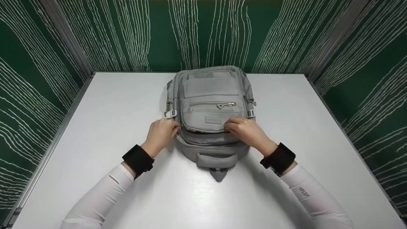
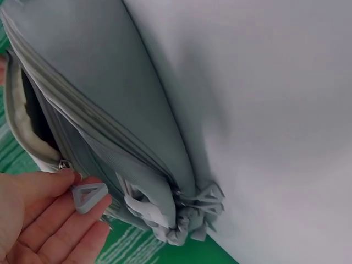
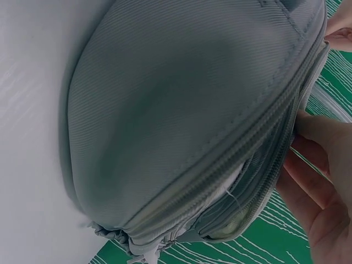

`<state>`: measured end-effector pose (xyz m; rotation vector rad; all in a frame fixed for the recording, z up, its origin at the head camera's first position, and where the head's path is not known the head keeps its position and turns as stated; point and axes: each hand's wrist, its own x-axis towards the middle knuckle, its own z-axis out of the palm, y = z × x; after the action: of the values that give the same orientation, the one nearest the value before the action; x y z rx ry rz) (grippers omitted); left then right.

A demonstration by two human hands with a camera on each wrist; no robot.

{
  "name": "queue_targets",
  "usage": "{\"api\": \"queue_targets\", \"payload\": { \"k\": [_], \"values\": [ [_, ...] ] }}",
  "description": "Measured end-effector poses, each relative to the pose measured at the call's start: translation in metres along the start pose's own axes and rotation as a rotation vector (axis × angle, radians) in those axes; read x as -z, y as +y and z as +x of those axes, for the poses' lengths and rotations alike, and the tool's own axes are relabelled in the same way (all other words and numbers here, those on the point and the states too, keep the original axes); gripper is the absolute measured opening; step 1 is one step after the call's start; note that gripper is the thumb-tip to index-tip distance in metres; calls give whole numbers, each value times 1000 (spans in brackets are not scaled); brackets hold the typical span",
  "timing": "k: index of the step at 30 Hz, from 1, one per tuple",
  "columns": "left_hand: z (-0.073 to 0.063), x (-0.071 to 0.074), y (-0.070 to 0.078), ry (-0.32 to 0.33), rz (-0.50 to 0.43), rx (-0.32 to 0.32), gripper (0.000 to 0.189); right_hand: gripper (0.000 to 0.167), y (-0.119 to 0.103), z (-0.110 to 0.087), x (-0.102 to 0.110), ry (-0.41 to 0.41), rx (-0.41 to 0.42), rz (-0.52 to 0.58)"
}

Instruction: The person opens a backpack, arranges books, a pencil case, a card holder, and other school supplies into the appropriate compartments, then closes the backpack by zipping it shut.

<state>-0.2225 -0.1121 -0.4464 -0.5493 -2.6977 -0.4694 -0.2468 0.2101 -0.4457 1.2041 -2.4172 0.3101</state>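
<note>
A grey backpack (image 1: 210, 84) lies on its back, its top handle (image 1: 217, 161) toward the person. Its front pocket (image 1: 203, 122) is unzipped along the near edge, and a dark gap (image 2: 38, 118) shows there. At the left end of that opening my left hand (image 1: 161, 131) pinches a zipper pull (image 2: 89, 197) between thumb and forefinger, just below the metal slider (image 2: 65, 164). My right hand (image 1: 246, 129) pinches the loose edge of the pocket toward its right side, with the thumb (image 3: 308, 124) at the zipper teeth.
The backpack rests on a white table (image 1: 111, 105). Green panels with white streaks (image 1: 162, 35) stand behind and at both sides. A white side buckle (image 1: 171, 113) lies close to the left hand, and another buckle (image 1: 251, 113) sits on the right side.
</note>
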Motion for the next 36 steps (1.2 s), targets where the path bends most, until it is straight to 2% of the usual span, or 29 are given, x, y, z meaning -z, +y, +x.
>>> {"api": "queue_targets", "payload": {
  "k": [5,11,15,18,21,24,28,36],
  "values": [
    [-11,-2,15,-30,-65,-28,8,8,2,-2,-2,13,13,-24],
    [-12,-6,25,-47,-85,-71,8,15,11,-7,-2,34,57,-4],
    [-12,-6,25,-50,-108,-53,8,52,29,-15,1,-3,53,-22],
    [-12,-6,24,-54,-126,-44,9,82,47,-22,3,-63,7,-33],
    [-11,-5,23,-56,-137,-39,9,93,59,-24,4,-121,-40,-12],
    [-11,-6,21,-63,-149,-25,10,94,62,-23,3,-147,-71,24],
    [-10,-7,19,-67,-166,-7,10,89,57,-20,1,-143,-76,39],
    [-11,-6,17,-62,-190,5,11,77,42,-17,-7,-93,-57,-25]
  ]
}}
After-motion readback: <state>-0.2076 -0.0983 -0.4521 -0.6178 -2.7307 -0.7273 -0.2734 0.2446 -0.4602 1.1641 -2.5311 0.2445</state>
